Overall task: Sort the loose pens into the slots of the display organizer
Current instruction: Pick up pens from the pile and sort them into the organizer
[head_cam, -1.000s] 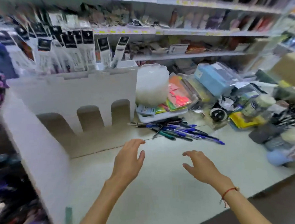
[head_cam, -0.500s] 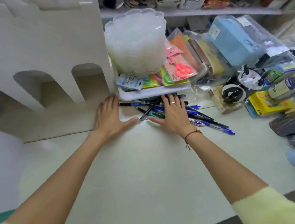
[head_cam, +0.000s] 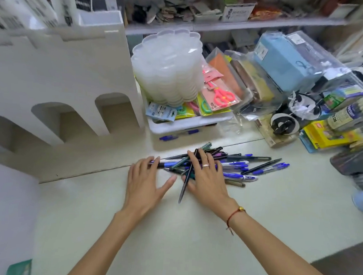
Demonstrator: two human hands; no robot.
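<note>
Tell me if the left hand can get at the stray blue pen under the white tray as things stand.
Probably yes. The left hand lies flat at the pile's edge, and bare table separates it from the blue pen; only the white tray overhangs it.

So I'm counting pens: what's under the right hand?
Under the right hand lies the loose pile of blue and black pens; one black pen pokes out. Those beneath the palm are hidden.

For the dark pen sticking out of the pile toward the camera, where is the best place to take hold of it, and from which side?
Probably the free near end of the dark pen, pinched across its thin barrel from above. That half lies bare on the table between the left hand and right hand, while its far end is buried in the pen pile.
</note>
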